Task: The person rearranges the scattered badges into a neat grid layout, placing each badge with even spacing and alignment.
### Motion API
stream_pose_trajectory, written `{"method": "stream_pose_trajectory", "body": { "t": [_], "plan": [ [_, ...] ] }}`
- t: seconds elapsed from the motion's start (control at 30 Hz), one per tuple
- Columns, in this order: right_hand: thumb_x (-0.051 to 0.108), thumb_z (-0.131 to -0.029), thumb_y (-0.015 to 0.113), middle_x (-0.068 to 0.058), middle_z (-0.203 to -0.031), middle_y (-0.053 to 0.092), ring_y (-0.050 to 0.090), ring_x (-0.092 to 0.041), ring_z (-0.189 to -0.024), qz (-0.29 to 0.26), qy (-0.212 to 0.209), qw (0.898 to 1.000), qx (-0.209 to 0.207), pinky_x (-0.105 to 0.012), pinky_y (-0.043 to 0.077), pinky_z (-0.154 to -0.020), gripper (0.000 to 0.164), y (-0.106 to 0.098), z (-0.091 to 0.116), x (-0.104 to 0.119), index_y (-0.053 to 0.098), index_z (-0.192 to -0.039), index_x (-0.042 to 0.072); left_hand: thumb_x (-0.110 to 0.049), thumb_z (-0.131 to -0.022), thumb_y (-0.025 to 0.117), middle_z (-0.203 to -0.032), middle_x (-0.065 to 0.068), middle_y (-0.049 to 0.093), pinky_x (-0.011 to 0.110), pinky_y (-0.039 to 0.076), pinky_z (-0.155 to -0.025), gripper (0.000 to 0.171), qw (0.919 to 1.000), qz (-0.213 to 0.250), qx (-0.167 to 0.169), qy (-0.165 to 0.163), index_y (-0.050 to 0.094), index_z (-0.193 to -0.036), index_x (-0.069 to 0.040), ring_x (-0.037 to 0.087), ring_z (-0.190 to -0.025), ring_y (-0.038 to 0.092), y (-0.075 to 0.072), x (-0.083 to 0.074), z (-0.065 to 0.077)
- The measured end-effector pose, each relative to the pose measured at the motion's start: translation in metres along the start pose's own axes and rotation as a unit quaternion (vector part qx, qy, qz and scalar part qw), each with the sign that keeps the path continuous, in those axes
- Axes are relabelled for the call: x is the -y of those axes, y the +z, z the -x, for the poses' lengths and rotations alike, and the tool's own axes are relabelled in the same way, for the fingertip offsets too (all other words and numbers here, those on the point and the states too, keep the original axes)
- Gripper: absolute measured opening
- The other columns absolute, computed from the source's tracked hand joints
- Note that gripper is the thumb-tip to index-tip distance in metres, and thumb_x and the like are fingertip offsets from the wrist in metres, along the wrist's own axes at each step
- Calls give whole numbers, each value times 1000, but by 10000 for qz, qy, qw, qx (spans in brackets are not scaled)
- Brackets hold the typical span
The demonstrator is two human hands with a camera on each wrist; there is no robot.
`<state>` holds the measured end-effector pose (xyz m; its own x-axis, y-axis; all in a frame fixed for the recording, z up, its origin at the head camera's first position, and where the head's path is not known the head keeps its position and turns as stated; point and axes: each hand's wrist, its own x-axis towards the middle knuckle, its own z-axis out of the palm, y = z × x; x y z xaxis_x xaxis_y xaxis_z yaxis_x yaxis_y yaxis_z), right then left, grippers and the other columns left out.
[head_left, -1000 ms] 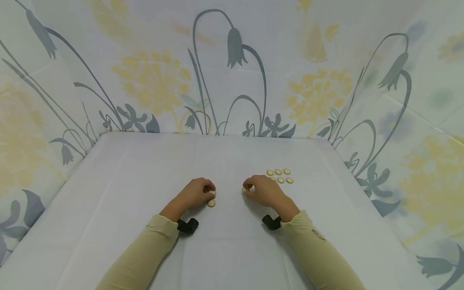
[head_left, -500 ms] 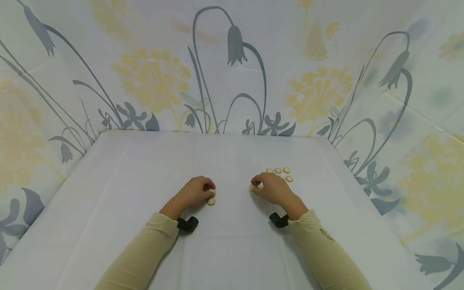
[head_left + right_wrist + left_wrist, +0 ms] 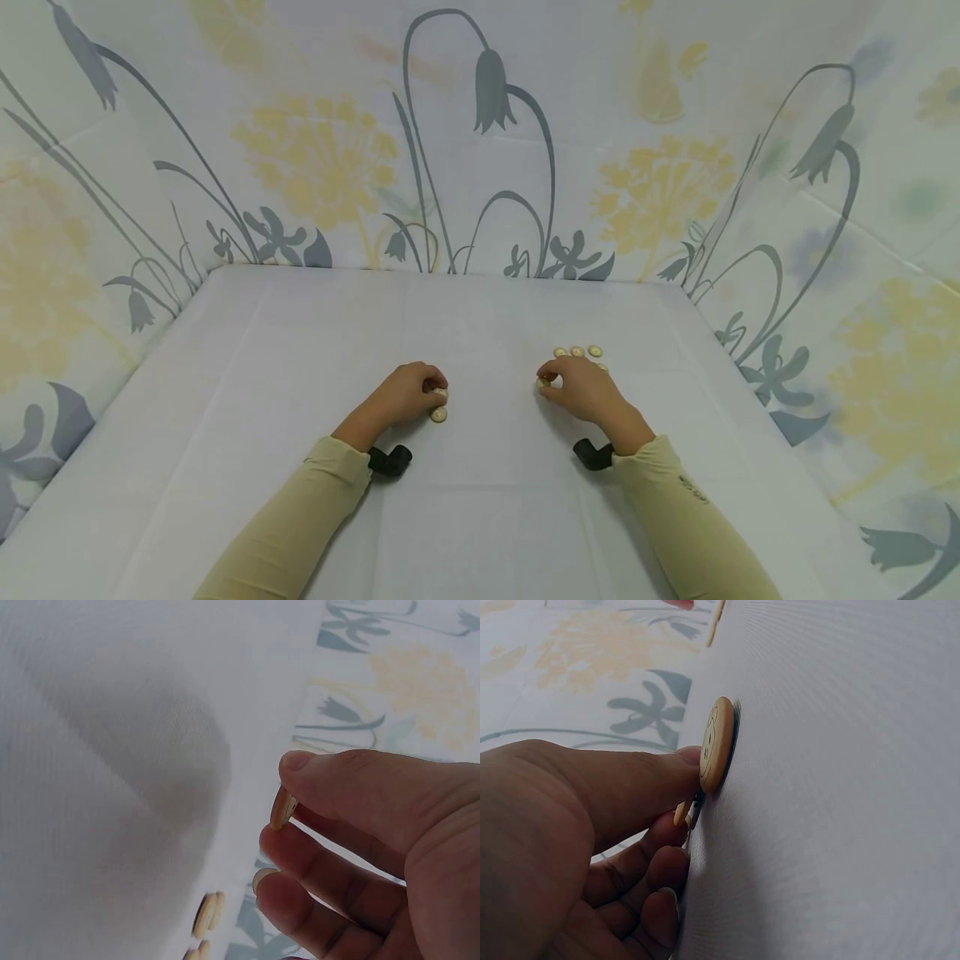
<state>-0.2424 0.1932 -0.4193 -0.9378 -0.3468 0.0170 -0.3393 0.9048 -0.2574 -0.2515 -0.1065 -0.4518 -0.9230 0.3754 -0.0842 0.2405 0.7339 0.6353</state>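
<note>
In the head view my left hand [image 3: 408,392] is low over the white table, left of centre. Its thumb and fingers pinch a small round wooden disc [image 3: 682,812], largely hidden behind the thumb in the left wrist view. Right beside the thumb lies a second wooden disc [image 3: 718,744], flat on the cloth, with a line drawing on its face. My right hand [image 3: 585,390] holds another wooden disc [image 3: 283,808] by its edges between thumb and index finger, above the table. The remaining fingers of that hand are bent beneath.
Just beyond the right hand, several like discs [image 3: 577,352] lie in rows, the nearer row partly hidden by the hand. White cloth [image 3: 480,517] covers the table. Flower-printed fabric [image 3: 480,167] rises at the back and both sides.
My right hand has moved rightward with its disc, toward the rows, covering more of the nearer row. My left hand has stayed in place beside its two discs.
</note>
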Motion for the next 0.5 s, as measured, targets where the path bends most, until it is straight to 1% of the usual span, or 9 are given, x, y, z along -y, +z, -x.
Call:
{"method": "stream_pose_trajectory", "body": {
  "t": [0.27, 0.5],
  "plan": [
    [26, -88, 70, -1, -105, 72, 66, -25, -101, 23, 109, 9999, -110, -45, 52, -78, 24, -6, 6, -12, 72, -109, 15, -21, -91, 66, -98, 3, 64, 35, 47, -82, 21, 10000, 17, 27, 33, 69, -108, -9, 15, -88, 57, 0, -1, 0],
    [24, -87, 71, -2, -103, 73, 67, -27, -98, 17, 199, 9996, -198, -45, 51, -77, 24, -12, 10, -23, 72, -108, 13, -21, -91, 66, -97, 3, 64, 35, 47, -82, 21, 10000, 5, 38, 63, 69, -108, -8, 15, -88, 57, -2, -1, 1]
  ]
}}
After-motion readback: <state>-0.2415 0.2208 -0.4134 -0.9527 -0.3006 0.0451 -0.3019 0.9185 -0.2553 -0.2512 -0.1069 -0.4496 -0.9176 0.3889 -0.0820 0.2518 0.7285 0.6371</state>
